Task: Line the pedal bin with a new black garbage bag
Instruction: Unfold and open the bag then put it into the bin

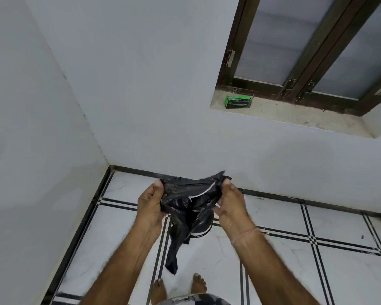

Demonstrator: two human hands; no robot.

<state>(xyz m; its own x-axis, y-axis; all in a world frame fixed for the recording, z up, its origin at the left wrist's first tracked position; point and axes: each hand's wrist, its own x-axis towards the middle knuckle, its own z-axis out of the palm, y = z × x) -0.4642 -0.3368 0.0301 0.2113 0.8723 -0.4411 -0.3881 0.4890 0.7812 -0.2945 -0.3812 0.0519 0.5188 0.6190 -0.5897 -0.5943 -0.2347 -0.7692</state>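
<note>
I hold the black garbage bag (pixel 189 201) bunched between my left hand (pixel 151 205) and right hand (pixel 231 205), both closed on its top edge. It looks thin, limp and slippery, so I should pinch the rim. Below partly shows the pedal bin (pixel 202 225) on tiled floor (pixel 295 271), by a white wall (pixel 141 106).
</note>
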